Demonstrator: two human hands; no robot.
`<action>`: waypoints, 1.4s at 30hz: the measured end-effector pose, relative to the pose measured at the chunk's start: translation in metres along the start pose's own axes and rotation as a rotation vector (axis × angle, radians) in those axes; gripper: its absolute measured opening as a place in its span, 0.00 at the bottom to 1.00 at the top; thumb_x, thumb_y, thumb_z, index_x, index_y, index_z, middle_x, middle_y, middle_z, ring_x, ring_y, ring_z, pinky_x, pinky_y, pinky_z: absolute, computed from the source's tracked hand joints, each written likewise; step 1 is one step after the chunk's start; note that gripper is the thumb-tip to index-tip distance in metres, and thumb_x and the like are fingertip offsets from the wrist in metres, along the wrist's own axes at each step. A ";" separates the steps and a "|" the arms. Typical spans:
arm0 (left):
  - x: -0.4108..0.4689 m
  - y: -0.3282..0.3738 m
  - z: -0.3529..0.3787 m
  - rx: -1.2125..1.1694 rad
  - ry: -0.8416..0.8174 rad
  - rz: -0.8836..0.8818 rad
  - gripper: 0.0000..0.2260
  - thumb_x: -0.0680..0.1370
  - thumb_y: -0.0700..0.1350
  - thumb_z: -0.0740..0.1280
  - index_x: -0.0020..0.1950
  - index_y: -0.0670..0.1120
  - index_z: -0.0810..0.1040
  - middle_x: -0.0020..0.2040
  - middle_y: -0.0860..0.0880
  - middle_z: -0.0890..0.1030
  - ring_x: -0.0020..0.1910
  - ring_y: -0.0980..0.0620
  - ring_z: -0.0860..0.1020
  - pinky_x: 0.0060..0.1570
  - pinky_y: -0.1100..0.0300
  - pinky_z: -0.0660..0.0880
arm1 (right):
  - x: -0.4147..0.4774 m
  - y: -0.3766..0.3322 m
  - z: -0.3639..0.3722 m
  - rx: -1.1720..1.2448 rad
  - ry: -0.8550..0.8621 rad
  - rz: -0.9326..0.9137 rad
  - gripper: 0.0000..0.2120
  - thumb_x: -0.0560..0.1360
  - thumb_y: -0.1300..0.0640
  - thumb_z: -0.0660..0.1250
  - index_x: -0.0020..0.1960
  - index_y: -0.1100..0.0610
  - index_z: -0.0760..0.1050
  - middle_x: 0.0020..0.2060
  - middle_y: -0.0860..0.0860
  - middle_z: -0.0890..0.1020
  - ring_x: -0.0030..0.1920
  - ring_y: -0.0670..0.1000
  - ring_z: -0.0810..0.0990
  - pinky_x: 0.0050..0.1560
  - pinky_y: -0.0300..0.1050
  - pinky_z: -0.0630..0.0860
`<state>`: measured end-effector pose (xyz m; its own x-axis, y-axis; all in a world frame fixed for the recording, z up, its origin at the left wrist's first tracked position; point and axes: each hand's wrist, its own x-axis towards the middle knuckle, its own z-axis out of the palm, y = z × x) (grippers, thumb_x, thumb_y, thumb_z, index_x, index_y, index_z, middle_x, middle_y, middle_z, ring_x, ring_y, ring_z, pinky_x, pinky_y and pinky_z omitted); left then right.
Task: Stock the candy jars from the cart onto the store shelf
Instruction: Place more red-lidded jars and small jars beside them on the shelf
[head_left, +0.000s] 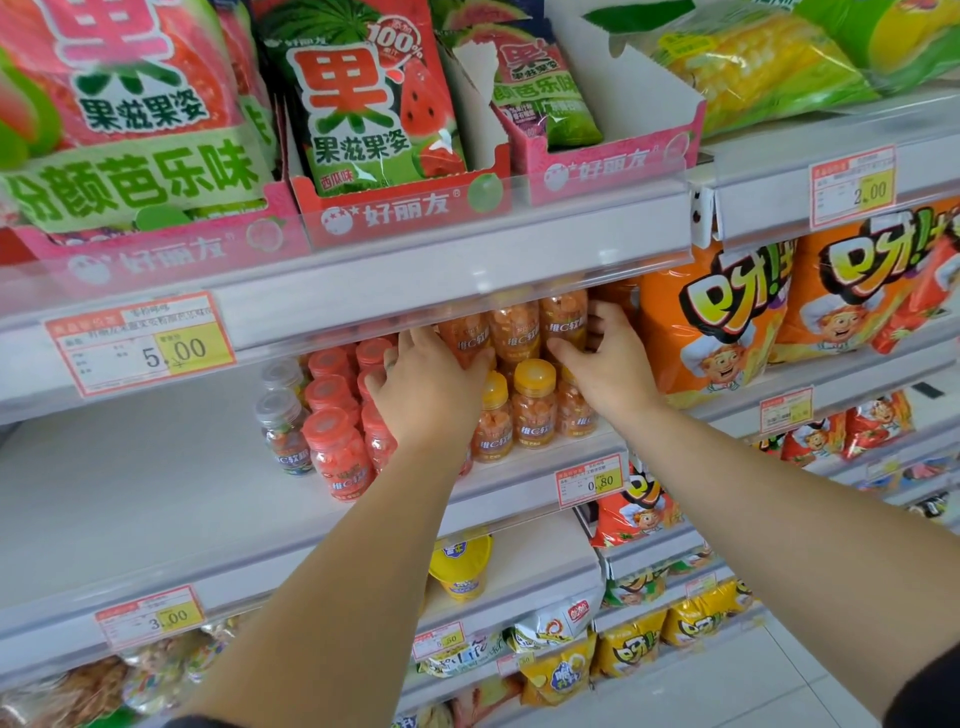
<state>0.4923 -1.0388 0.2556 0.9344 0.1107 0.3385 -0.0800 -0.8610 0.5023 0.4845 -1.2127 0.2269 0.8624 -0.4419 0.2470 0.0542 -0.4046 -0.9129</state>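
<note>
A smooth white store shelf (156, 493) carries round, clear plastic candy jars (533, 410), stacked two high beside glossy snack bags (717, 322). The left hand (431, 387) and right hand (610, 364) curl fingers round the upper jars.

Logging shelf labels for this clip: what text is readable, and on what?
"5.00": upper-left price tag
"2.00": upper-right price tag
"0.80": middle price tag, below orange candy jars
"3.00": lower-left price tag
"好丽友": red display box
"果滋果姿", "100%": watermelon bag
Tags' fine print: unreadable.
</note>
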 end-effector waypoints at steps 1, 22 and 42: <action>0.000 0.000 0.001 0.000 0.002 -0.006 0.27 0.74 0.62 0.67 0.64 0.43 0.70 0.63 0.47 0.77 0.65 0.42 0.72 0.62 0.44 0.64 | 0.000 0.000 0.001 0.003 0.002 0.002 0.25 0.74 0.53 0.73 0.68 0.54 0.69 0.60 0.51 0.79 0.59 0.50 0.77 0.56 0.42 0.72; 0.001 -0.002 -0.002 -0.056 -0.021 -0.011 0.21 0.75 0.58 0.67 0.61 0.46 0.68 0.47 0.48 0.82 0.52 0.43 0.78 0.61 0.46 0.62 | -0.005 -0.001 0.008 0.070 0.076 0.017 0.22 0.76 0.54 0.71 0.67 0.54 0.69 0.56 0.47 0.78 0.53 0.45 0.75 0.53 0.40 0.71; 0.003 -0.005 -0.001 -0.005 -0.013 -0.006 0.25 0.73 0.61 0.67 0.64 0.48 0.70 0.59 0.49 0.80 0.62 0.44 0.75 0.63 0.44 0.63 | -0.002 0.005 0.006 0.050 0.058 0.020 0.24 0.75 0.52 0.73 0.67 0.56 0.70 0.57 0.50 0.80 0.57 0.49 0.78 0.55 0.42 0.73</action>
<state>0.4947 -1.0336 0.2551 0.9392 0.1094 0.3256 -0.0762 -0.8579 0.5082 0.4864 -1.2087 0.2202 0.8328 -0.4958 0.2461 0.0638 -0.3557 -0.9324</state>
